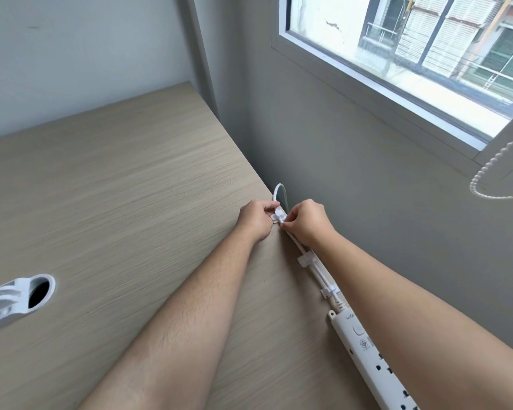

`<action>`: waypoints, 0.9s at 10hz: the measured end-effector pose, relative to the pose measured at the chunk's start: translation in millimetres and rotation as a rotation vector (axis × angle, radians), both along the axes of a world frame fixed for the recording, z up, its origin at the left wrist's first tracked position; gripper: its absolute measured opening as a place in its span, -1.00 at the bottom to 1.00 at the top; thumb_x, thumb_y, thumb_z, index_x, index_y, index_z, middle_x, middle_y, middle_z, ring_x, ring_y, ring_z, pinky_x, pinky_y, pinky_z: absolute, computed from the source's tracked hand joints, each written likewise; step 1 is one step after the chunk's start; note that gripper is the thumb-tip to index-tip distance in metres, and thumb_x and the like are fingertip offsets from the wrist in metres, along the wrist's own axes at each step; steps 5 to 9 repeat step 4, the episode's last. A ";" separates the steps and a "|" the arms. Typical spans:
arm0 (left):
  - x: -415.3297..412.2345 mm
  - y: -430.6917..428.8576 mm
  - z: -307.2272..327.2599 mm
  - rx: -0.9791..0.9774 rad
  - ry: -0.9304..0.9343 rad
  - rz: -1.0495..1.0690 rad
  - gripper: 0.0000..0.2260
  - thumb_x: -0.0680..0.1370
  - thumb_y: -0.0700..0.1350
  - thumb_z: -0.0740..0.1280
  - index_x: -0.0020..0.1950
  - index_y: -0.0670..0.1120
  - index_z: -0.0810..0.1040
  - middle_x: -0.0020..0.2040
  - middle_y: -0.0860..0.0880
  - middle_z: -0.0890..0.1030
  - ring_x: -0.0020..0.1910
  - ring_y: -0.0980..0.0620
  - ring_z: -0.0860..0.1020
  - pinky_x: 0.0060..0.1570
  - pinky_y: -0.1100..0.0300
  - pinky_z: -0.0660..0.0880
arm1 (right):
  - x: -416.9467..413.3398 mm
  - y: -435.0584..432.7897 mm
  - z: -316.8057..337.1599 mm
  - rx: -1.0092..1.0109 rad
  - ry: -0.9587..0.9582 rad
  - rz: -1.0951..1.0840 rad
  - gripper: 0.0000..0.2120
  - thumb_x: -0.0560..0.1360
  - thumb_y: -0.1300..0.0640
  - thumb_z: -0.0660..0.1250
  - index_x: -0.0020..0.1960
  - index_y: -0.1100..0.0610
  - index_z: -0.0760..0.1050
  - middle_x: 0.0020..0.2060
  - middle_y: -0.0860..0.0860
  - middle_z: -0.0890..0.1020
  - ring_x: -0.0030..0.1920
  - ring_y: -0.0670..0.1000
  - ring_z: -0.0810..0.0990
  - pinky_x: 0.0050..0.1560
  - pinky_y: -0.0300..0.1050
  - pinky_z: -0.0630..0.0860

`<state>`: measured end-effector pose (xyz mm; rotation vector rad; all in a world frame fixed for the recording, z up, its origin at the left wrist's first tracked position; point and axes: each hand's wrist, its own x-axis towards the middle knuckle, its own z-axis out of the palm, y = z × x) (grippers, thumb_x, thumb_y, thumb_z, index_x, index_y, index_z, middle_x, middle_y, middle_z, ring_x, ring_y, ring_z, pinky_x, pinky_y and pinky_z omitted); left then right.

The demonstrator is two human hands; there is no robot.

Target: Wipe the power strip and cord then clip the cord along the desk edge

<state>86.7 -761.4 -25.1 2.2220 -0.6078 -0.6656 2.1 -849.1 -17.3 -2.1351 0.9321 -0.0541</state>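
White power strip [373, 359] is lying flat along the right edge of the wood-grain desk [116, 202], right up against the grey wall [353, 173], with its lower end partly hidden by the right forearm on my feed. The cord [316, 269] runs off its far end along that same edge and sits in two clips, the near clip [328, 292] and the middle clip [305, 259]. Further up it reaches the far clip [277, 216], then makes a little loop and drops behind the desk.

Both hands meet at that spot. The left hand [256, 218] has its fingers curled and is pinching the far clip. The right hand [305, 220] is curled too, pinching the cord just on the near side of it.

Off to the left there's a cable hole [39, 292] in the desk. A window [412, 54] is up top, and a bead chain [492, 179] hangs at the right.
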 end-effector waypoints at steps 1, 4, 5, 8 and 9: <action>-1.5 0.0 1.9 0.006 -0.040 0.001 -0.61 0.51 -0.36 0.18 0.26 -0.10 0.56 0.17 -0.10 0.63 0.15 -0.01 0.55 0.06 0.38 0.33 | -1.8 -2.0 -1.5 0.005 -0.003 0.000 -0.93 0.37 0.25 0.37 -0.25 0.21 0.62 -0.33 0.09 0.59 -0.27 0.01 0.52 -0.27 -0.21 0.39; -13.8 12.8 16.4 0.064 -0.058 -0.039 -0.57 0.51 -0.32 0.15 0.33 -0.05 0.50 0.25 -0.10 0.58 0.20 -0.02 0.51 0.17 0.28 0.36 | -9.9 5.1 3.3 -0.003 -0.017 0.010 -0.89 0.43 0.24 0.36 -0.13 0.24 0.65 -0.14 0.17 0.69 -0.10 0.09 0.60 -0.19 -0.22 0.40; -13.8 12.8 16.4 0.064 -0.058 -0.039 -0.57 0.51 -0.32 0.15 0.33 -0.05 0.50 0.25 -0.10 0.58 0.20 -0.02 0.51 0.17 0.28 0.36 | -9.9 5.1 3.3 -0.003 -0.017 0.010 -0.89 0.43 0.24 0.36 -0.13 0.24 0.65 -0.14 0.17 0.69 -0.10 0.09 0.60 -0.19 -0.22 0.40; -13.8 12.8 16.4 0.064 -0.058 -0.039 -0.57 0.51 -0.32 0.15 0.33 -0.05 0.50 0.25 -0.10 0.58 0.20 -0.02 0.51 0.17 0.28 0.36 | -9.9 5.1 3.3 -0.003 -0.017 0.010 -0.89 0.43 0.24 0.36 -0.13 0.24 0.65 -0.14 0.17 0.69 -0.10 0.09 0.60 -0.19 -0.22 0.40; -13.8 12.8 16.4 0.064 -0.058 -0.039 -0.57 0.51 -0.32 0.15 0.33 -0.05 0.50 0.25 -0.10 0.58 0.20 -0.02 0.51 0.17 0.28 0.36 | -9.9 5.1 3.3 -0.003 -0.017 0.010 -0.89 0.43 0.24 0.36 -0.13 0.24 0.65 -0.14 0.17 0.69 -0.10 0.09 0.60 -0.19 -0.22 0.40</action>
